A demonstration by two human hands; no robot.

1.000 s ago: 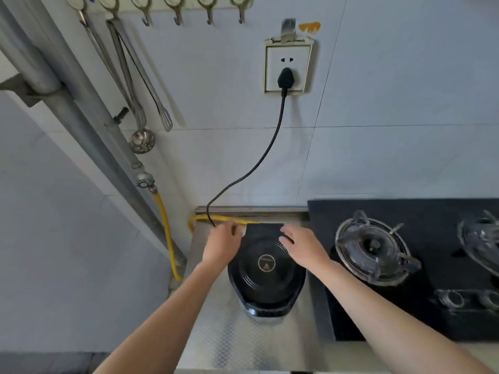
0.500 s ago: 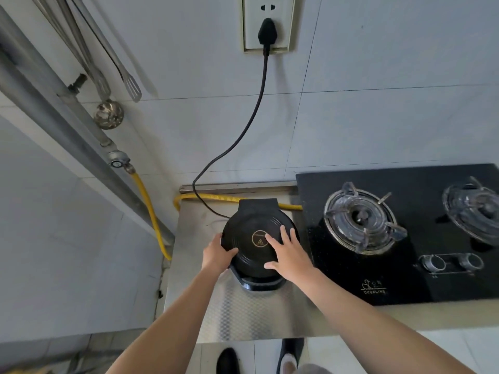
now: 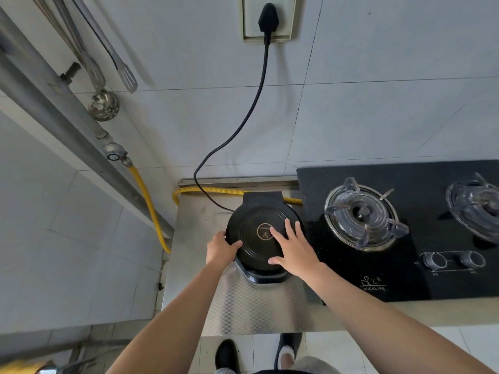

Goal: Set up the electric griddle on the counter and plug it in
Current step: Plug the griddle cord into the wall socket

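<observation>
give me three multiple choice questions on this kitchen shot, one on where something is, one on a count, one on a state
1. Where does the electric griddle sit?
A. On the steel counter, left of the gas stove
B. On a stove burner
C. On the floor

2. How many control knobs show on the gas stove?
A. One
B. Two
C. Four

3. What is the state of the black plug?
A. Lying on the counter
B. Held in a hand
C. Seated in the wall socket

Answers: 1 A, it rests on the patterned steel beside the stove. 2 B, two knobs at the front. 3 C, the cord runs down from the socket.
</observation>
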